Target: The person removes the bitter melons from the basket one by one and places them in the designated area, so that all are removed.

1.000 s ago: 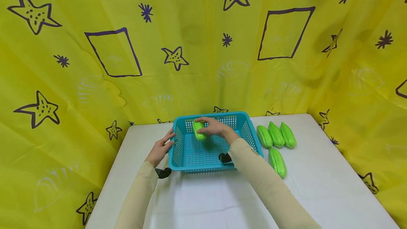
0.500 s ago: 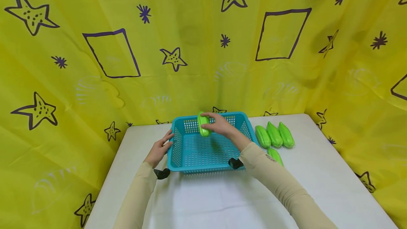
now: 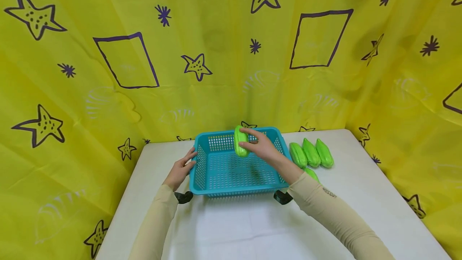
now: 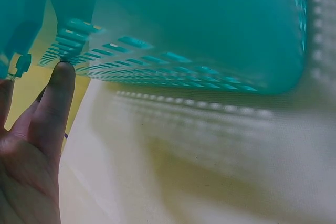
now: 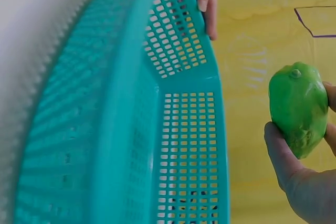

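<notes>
A long green papaya-like fruit (image 3: 241, 141), glossy and lightly ridged, is held up over the blue-green plastic basket (image 3: 238, 191). My right hand (image 3: 262, 147) grips it between thumb and fingers from the right side. In the right wrist view the fruit (image 5: 298, 108) shows a small nub at its end, apart from the basket wall (image 5: 194, 145). At the basket's left side, my left hand (image 3: 180, 171) rests its fairly straight fingers against the rim. The left wrist view shows the left hand (image 4: 37, 129) touching the basket's outer wall (image 4: 184, 24).
Right of the basket, three similar green fruits (image 3: 312, 153) lie side by side on the white table (image 3: 238, 232). Another green fruit (image 3: 312, 174) lies in front of them, partly hidden by the right arm. A yellow patterned curtain (image 3: 223, 103) stands close behind the table.
My right hand has lifted the green papaya-like fruit from inside the basket and moved it to the right. The left hand stays at the basket's left rim.
</notes>
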Action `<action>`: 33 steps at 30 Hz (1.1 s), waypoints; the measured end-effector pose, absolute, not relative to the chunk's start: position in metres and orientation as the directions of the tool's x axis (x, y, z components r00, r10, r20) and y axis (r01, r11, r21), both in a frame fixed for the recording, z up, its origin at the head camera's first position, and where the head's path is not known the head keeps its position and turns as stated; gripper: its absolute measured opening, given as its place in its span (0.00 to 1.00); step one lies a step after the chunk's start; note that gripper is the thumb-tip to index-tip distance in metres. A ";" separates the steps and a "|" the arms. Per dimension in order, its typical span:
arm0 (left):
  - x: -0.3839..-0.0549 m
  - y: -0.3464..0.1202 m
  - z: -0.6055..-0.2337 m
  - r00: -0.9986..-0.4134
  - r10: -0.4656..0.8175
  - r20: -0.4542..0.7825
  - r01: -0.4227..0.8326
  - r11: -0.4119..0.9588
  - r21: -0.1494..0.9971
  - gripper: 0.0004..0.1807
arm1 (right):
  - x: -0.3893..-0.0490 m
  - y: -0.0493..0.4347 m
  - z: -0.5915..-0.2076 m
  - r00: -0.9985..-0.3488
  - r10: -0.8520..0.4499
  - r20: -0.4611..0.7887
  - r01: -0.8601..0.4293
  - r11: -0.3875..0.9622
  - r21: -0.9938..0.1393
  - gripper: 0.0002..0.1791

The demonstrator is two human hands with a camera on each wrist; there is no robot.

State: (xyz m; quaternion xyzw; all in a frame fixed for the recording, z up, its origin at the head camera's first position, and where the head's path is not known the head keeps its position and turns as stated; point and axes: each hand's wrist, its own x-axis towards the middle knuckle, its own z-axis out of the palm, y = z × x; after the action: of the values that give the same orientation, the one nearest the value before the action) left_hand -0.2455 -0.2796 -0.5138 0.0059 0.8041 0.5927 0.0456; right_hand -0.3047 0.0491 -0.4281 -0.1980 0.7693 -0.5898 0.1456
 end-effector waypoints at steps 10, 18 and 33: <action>-0.247 -0.278 -0.514 -0.995 0.068 -0.078 -0.053 0.312 0.949 0.27 | -0.282 0.086 -0.438 -0.895 -0.447 0.013 -0.113 0.199 -0.974 0.34; -0.241 -0.270 -0.506 -0.993 0.092 -0.076 -0.049 0.268 0.962 0.27 | -0.259 0.122 -0.455 -0.905 -0.424 0.027 -0.135 0.228 -0.964 0.33; -0.235 -0.271 -0.493 -0.991 0.100 -0.086 -0.058 0.259 0.964 0.27 | -0.223 0.177 -0.469 -0.954 -0.297 0.030 -0.110 0.255 -0.961 0.31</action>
State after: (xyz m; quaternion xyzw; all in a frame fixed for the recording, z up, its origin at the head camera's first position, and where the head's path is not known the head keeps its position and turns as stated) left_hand -0.2354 -0.2714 -0.4927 0.0133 0.7907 0.6086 0.0649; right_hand -0.2233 0.1770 -0.4692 -0.1291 0.7883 -0.5964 0.0785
